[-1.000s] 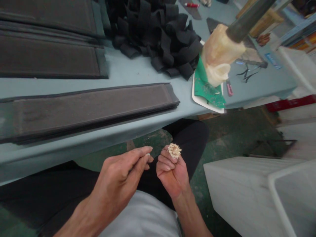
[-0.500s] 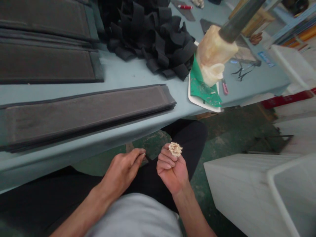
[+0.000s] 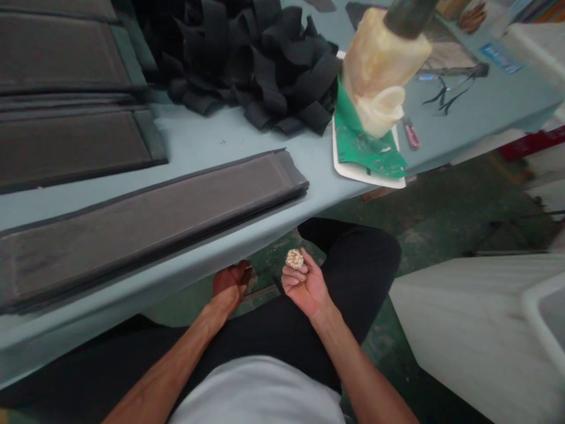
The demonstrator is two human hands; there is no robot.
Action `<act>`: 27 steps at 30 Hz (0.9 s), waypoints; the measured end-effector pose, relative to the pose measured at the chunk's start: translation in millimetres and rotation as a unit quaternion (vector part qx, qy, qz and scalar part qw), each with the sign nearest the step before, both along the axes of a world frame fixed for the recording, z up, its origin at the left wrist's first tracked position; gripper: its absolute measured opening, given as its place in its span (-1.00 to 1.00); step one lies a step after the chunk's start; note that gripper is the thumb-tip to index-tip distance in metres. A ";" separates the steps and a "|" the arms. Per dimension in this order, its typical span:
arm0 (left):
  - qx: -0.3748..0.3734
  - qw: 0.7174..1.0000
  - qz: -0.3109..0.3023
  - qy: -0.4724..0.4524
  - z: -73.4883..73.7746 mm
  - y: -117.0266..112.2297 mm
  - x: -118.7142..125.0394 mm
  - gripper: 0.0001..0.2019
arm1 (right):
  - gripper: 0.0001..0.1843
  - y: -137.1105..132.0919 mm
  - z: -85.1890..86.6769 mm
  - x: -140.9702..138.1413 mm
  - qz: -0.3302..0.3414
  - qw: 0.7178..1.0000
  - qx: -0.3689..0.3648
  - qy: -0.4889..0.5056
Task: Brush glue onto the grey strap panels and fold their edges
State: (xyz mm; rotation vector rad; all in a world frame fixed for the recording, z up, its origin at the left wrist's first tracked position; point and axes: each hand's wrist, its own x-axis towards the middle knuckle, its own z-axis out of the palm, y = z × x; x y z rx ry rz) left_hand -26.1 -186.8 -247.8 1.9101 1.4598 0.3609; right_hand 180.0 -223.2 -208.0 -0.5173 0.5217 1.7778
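Note:
My right hand (image 3: 309,288) is closed, palm up, above my right thigh. From its curled fingers sticks the pale, frayed tip of what looks like a brush (image 3: 294,258), seen end-on. My left hand (image 3: 230,281) is in shadow just below the table edge, its fingers drawn together; whatever they may hold is hidden. On the table before me lies a stack of long dark strips (image 3: 154,218). Behind it is a heap of black looped bands (image 3: 265,65).
A yellowed plastic bottle (image 3: 379,65) stands on a green sheet (image 3: 366,153) over a white tray (image 3: 342,168). A pink-handled cutter (image 3: 412,134) lies to its right. More dark panels (image 3: 66,135) are stacked at left. A white bin (image 3: 477,306) stands at right.
My left hand has moved forward under the table edge. My right hand has shifted slightly, still gripping the brush. The view has turned a little.

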 end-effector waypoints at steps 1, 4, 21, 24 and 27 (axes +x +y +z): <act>-0.015 0.999 -0.009 0.028 3.3 0.3 1.2 -0.79 | -0.60 0.7 -0.4 0.3 -0.001 1.000 0.000 0.005; -0.028 0.997 -0.043 0.064 19.1 2.0 3.7 -0.78 | -0.65 1.8 1.0 0.0 -0.009 1.000 0.000 0.019; 0.134 0.972 -0.086 -0.173 183.6 -3.4 47.1 -0.84 | -0.72 -6.9 35.3 -17.5 -0.017 0.999 -0.038 0.003; 0.122 0.971 -0.093 -0.182 180.4 -1.0 49.6 -0.84 | -0.71 -3.5 37.5 -20.6 -0.021 0.999 -0.050 -0.010; 0.126 0.974 -0.077 -0.171 176.1 0.0 49.3 -0.89 | -0.71 -0.7 41.2 -22.3 -0.020 0.998 -0.059 -0.019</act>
